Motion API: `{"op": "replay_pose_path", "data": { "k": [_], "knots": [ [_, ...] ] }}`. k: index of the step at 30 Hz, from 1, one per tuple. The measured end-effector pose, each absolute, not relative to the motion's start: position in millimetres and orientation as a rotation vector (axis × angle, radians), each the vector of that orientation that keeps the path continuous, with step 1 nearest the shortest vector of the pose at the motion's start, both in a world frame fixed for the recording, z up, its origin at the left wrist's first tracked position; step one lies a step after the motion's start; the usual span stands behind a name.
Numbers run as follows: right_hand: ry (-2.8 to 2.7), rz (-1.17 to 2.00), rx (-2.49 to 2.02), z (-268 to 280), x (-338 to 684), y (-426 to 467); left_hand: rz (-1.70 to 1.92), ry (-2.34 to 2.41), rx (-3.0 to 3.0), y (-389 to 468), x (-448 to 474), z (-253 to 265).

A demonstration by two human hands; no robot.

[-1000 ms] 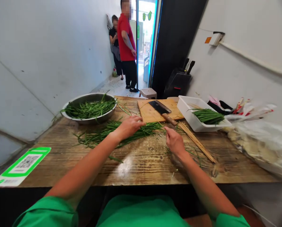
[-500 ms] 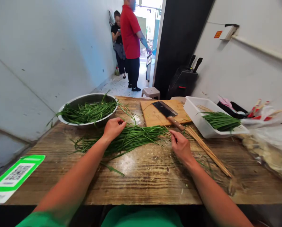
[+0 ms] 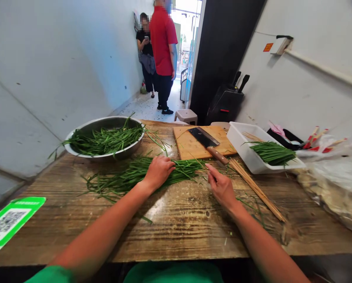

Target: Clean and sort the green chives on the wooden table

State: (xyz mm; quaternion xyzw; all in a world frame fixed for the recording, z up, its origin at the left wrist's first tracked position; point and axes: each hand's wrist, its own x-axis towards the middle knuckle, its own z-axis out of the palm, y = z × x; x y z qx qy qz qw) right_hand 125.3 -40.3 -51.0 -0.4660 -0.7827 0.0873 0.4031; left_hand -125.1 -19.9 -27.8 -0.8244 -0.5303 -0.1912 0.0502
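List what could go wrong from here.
The cleaver's handle juts past the board near the right hand, so a bump might swing the blade. The right hand seems to pinch a thin skewer that slants out over the pile, where the left hand rests; a slip could prick it. Some greens hang over the bowl's rim and may slip out.
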Motion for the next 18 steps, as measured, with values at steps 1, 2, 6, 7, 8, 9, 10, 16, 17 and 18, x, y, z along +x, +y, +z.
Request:
{"op": "replay_pose_path", "data": {
  "k": [1, 2, 6, 7, 8, 9, 10, 16, 17, 18],
  "knots": [
    [-2.003, 0.231, -1.174, -52.3, 124.7, -40.9, -0.57, -1.63, -2.478, -20.1, -123.3, -28.8],
    [-2.029, 0.232, -1.166, -53.3, 124.1, -41.4, -0.579, -1.654, -2.426, -20.7, -123.1, -28.4],
    [-2.041, 0.182, -1.134, -53.0, 123.8, -42.8, -0.698, -1.655, -2.201, -26.9, -120.9, -22.9],
    [-2.026, 0.171, -1.14, -52.1, 124.2, -42.9, -0.686, -1.558, -2.256, -28.9, -116.3, -23.2],
    [-2.014, 0.165, -1.147, -51.2, 124.8, -42.9, -0.646, -1.429, -2.352, -31.0, -109.5, -24.6],
    [-2.006, 0.162, -1.151, -50.4, 125.4, -42.8, -0.58, -1.291, -2.461, -33.2, -101.1, -27.2],
    [-2.004, 0.165, -1.156, -49.8, 125.9, -42.8, -0.506, -1.179, -2.548, -35.2, -91.6, -30.5],
    [-2.016, 0.212, -1.218, -47.4, 124.0, -44.6, -0.584, -1.187, -2.74, -43.4, -61.6, -37.6],
    [-2.008, 0.207, -1.203, -46.6, 123.2, -45.3, -0.753, -1.261, -2.778, -43.5, -64.7, -33.6],
    [-1.997, 0.198, -1.177, -45.6, 122.5, -46.0, -0.976, -1.381, -2.789, -43.3, -69.7, -28.6]
  ]
}}
